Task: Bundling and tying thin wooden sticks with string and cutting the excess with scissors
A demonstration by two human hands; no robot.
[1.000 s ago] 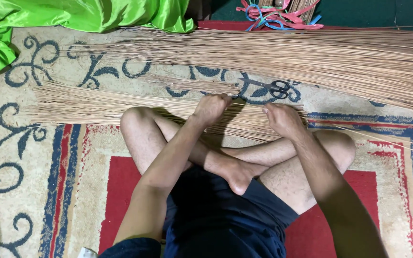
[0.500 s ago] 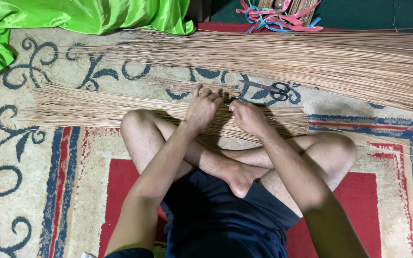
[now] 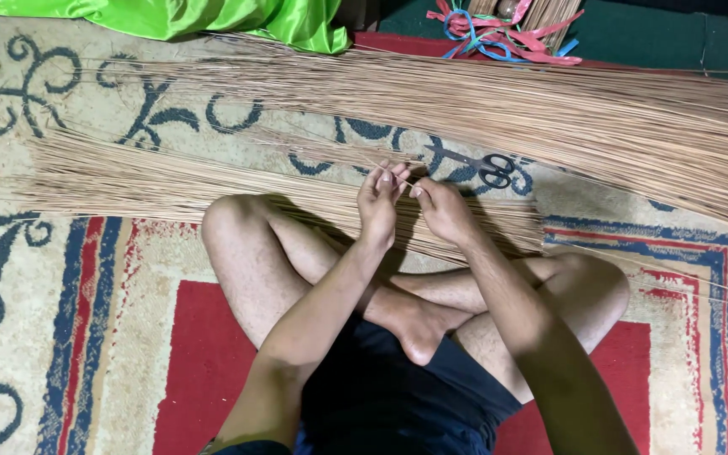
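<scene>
A patterned rug [image 3: 69, 337] covers the floor, with green cloth [image 3: 212, 17] along its far edge. A big heap of thin sticks [image 3: 591, 109] lies across the far side; a smaller sheaf [image 3: 170, 181] lies just in front of the person's crossed legs. Scissors [image 3: 495, 171] rest between the two piles, and coloured bands [image 3: 499, 29] lie beyond.

The left hand [image 3: 378, 202] and right hand [image 3: 444, 211] meet above the sheaf, each grip pinched on what looks like a few sticks lifted from it.

A risk, as I judge it: such thin sticks could snap or slip out if bent between the fingertips.

How many sticks are pinched is too fine to tell; the heap's right end is cut off.
</scene>
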